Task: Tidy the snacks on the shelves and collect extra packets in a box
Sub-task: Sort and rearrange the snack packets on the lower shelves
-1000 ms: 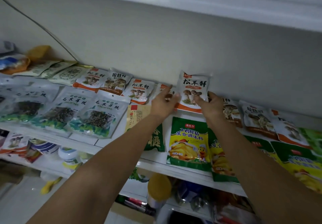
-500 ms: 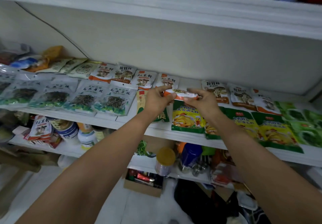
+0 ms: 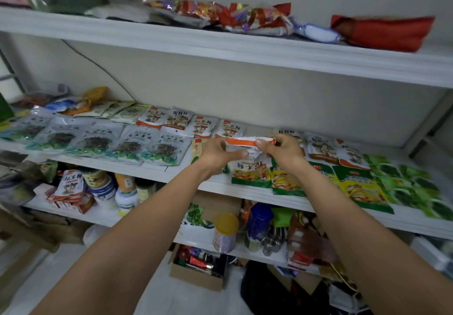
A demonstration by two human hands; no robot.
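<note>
Both hands hold one mushroom packet (image 3: 245, 143) in the air just above the middle shelf (image 3: 159, 173), between the back row of mushroom packets (image 3: 203, 126) and the green and yellow packets (image 3: 250, 176) at the front. The left hand (image 3: 215, 153) pinches its left end between thumb and curled fingers. The right hand (image 3: 282, 149) pinches the orange edge at the right end. A cardboard box (image 3: 196, 280) sits on the floor below, well apart from the hands.
</note>
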